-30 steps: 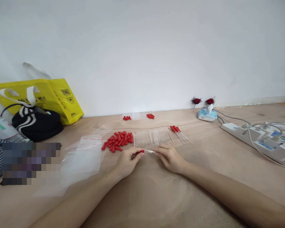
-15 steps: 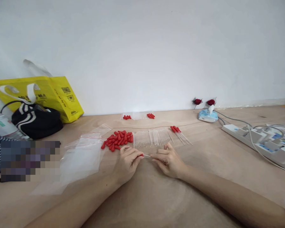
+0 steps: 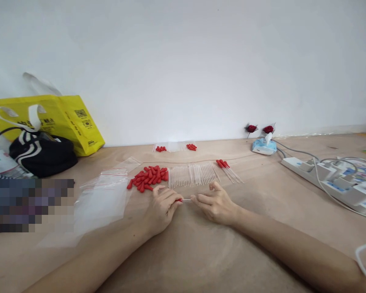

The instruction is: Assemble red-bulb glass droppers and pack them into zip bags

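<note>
Between the fingers of my left hand (image 3: pixel 163 207) is a red rubber bulb (image 3: pixel 179 200), mostly covered by the fingertips. A thin clear dropper tube (image 3: pixel 186 200) runs from the bulb to my right hand (image 3: pixel 213 204), whose thumb and forefinger pinch its other end. Tube and bulb meet end to end, held level just above the table. Beyond my left hand lies a heap of red rubber bulbs (image 3: pixel 148 178). A row of clear tubes (image 3: pixel 193 175) lies side by side beyond both hands. To its right rest several droppers with red bulbs fitted (image 3: pixel 228 170).
Clear zip bags (image 3: pixel 102 199) lie flat at the left. More bagged red bulbs (image 3: pixel 191 147) lie near the wall. A yellow bag (image 3: pixel 88 134) and black pouch (image 3: pixel 45 154) stand back left. Tissues (image 3: pixel 264 147) and a power strip with cables (image 3: pixel 317 179) sit at the right.
The whole view has shifted slightly. My hands keep the same grip on the bulb and tube, with the right hand's fingers a little more curled and its forefinger nearer the bulb.
</note>
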The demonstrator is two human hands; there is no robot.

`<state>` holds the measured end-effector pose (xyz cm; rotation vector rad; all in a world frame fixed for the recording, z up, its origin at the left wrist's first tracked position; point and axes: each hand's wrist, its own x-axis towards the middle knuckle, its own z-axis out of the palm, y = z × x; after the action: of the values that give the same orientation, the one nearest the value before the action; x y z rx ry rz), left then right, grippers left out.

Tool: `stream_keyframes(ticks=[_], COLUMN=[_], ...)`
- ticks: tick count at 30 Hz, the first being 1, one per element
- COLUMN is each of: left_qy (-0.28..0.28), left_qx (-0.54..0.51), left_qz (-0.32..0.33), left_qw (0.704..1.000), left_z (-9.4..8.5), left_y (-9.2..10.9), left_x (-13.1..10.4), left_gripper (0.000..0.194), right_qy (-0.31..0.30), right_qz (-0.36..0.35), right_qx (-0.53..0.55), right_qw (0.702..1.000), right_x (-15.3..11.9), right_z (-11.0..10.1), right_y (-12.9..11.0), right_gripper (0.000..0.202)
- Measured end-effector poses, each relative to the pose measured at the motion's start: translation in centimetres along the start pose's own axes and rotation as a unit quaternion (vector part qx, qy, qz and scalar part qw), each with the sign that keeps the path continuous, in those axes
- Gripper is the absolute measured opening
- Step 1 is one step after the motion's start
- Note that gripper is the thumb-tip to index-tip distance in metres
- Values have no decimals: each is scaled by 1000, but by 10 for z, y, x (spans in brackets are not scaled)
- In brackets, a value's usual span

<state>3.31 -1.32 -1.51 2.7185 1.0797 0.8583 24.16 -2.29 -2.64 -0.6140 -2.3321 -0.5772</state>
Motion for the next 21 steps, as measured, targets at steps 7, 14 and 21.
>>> stream_keyframes(ticks=[7,14,21], left_qy=[29,-12,-14], left_qx=[-19,-14,8], left_qz=[-49,-27,-6], left_qw=[998,999,1000], left_z=[3,0,-1], left_y=[-4,-1,3], left_x=[0,1,2], left_gripper=[24,19,18], right_qy=[-44,-24,-23], right_qz=[140,4,76], right_qx=[99,-26,20], right_qw=[984,999,997], right_x=[8,7,8], right_z=[3,2,5], right_y=[-14,2,-4], right_gripper=[21,31,23])
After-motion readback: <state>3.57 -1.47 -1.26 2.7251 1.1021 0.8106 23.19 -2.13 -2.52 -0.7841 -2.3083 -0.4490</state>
